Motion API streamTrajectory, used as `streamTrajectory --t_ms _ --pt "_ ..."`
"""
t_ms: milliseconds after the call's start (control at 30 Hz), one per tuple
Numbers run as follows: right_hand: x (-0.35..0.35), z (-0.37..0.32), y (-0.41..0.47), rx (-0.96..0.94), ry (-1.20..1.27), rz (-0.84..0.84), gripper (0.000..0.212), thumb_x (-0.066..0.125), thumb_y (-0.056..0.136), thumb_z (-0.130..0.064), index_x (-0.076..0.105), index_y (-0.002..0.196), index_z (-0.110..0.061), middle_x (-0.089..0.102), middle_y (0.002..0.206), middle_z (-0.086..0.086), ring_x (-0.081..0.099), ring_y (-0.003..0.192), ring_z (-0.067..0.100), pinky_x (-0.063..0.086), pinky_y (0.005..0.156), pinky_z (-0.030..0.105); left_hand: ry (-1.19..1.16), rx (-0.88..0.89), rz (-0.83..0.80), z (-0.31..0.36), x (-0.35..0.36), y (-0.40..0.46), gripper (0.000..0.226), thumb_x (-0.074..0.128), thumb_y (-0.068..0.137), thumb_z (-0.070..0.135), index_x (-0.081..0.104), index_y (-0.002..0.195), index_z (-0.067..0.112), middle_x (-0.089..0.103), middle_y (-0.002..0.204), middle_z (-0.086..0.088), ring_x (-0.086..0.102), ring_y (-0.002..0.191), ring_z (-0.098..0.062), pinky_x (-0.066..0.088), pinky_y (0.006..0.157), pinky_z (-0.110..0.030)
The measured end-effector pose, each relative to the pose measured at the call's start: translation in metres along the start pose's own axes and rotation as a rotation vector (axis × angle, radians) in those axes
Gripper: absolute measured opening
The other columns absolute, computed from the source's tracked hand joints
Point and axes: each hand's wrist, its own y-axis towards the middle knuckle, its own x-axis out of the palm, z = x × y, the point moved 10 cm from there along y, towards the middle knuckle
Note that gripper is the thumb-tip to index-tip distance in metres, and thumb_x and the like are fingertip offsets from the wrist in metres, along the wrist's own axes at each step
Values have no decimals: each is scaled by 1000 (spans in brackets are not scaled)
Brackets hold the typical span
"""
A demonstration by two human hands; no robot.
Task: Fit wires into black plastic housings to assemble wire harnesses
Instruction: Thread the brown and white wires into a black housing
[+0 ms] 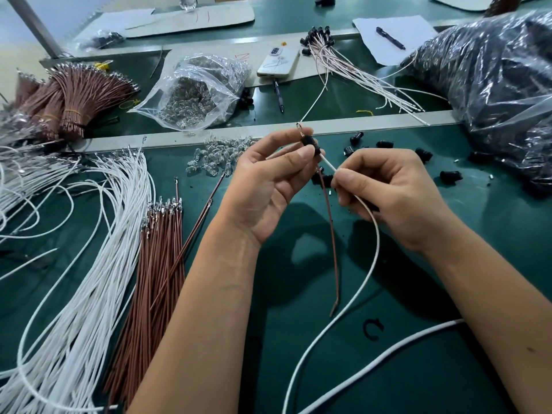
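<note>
Left hand: your left hand (pixel 265 186) is holding the black housing (pixel 307 144) up over the bench (pixel 448 294), with fingers (pixel 301 155) curled and pinching it near centre.
Right hand: your right hand (pixel 385 198) is pinching the white wire (pixel 367 261) just below the housing, fingers closed around it.
White wire: it is running from the housing's lower end through your right fingers, then looping down toward the near edge.
Brown wire: a brown wire (pixel 330 231) is hanging from the housing between your two hands, its free end nearly touching the bench.
Terminal: a small metal terminal (pixel 299 129) is sticking out of the housing's far end.
Near left: loose white wires (pixel 98 249) and a row of brown wires (pixel 155 258) are lying side by side.
Far left: bundled brown wires (pixel 80 97) are lying beside a clear bag of small clear parts (pixel 194 91).
Right: loose black housings (pixel 424 153) are lying scattered beside a big dark plastic bag (pixel 493 76).
Far centre: a phone (pixel 277 62) is lying near finished harnesses (pixel 343 58).
</note>
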Motion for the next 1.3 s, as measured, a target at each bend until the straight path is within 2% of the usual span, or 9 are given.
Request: streamTrajectory --t_ms 267,400,500,567,633,800,967,1100,1300 --pt "-5 -3 1 -56 -71 24 14 71 92 -14 71 81 -5 65 62 6 47 46 12 37 46 16 94 -6 -7 -2 2 -2 19 76 70 -1 73 86 8 72 81 -11 70 77 -21 59 76 -24" --pt "-3 -4 1 -92 -130 9 9 73 94 -9 73 86 -7 70 68 7 59 59 8 45 60 15 160 29 -20 2 5 -4 18 76 73 0 69 88 6 71 82 -11 68 74 -18 58 76 -26" --pt "-2 -6 0 -114 -139 10 5 74 93 -13 75 88 -11 73 75 11 65 69 16 50 70 25 174 56 -32 5 8 -5 17 75 69 0 68 80 11 73 86 -9 69 75 -18 58 76 -27" --pt "-2 -6 1 -123 -133 15 5 75 92 -15 75 87 -15 73 77 13 65 73 24 49 74 38 175 67 -41 7 9 -6 18 75 69 -1 66 81 10 74 87 -10 70 74 -18 57 73 -26" --pt "-2 -7 1 -131 -128 13 5 74 92 -16 75 87 -16 73 79 14 65 74 27 48 75 42 186 71 -41 8 9 -6 20 74 69 -1 64 84 7 74 86 -9 70 73 -18 57 73 -26" --pt "-1 -6 1 -130 -106 -7 7 74 92 -15 77 88 -19 74 79 11 67 74 21 51 74 32 217 76 -41 7 12 -7 21 76 68 1 65 86 4 74 84 -9 70 70 -18 57 71 -26" --pt "0 -5 1 -130 -80 -14 3 75 90 -10 77 89 -12 76 79 9 71 74 14 54 75 20 212 78 -56 6 13 -7 19 75 68 -1 66 84 5 74 85 -10 70 70 -20 58 72 -28" --pt "0 -7 1 -130 -67 -14 6 75 87 -16 76 91 -12 77 79 5 71 74 12 54 74 20 203 95 -78 8 16 -8 18 75 68 -3 69 80 8 74 85 -11 70 71 -20 58 73 -29" --pt "2 -10 0 -139 -46 -22 6 74 86 -13 75 90 -9 77 77 2 71 71 8 53 71 16 175 114 -121 11 22 -10 20 75 66 -4 73 74 15 74 85 -10 69 71 -18 58 73 -27"
